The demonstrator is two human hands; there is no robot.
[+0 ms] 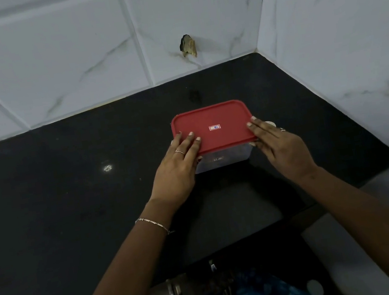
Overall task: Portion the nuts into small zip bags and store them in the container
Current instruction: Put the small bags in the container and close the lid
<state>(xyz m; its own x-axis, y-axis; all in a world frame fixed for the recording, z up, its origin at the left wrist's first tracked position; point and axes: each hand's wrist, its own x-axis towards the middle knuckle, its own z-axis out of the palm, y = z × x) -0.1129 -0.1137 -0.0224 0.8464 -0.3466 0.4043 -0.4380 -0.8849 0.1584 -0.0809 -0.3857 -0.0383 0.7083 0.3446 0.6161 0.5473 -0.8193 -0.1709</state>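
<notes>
A clear rectangular container point(226, 160) with a red lid point(214, 118) stands on the black countertop, near the back right corner. A small white sticker sits in the middle of the lid. My left hand point(178, 165) lies on the lid's left edge with fingers straight, thumb down the container's front left corner. My right hand point(280, 146) lies along the lid's right edge, fingers straight, thumb at the front right corner. What is inside the container is hidden by the lid and dim light. No nuts or zip bags are in view.
The black countertop point(70, 205) is bounded by white marbled wall tiles at the back and right. A hole in the back tile point(188, 45) sits above the container. A small bright speck point(107, 168) lies left of the container. The counter's front edge runs near my body.
</notes>
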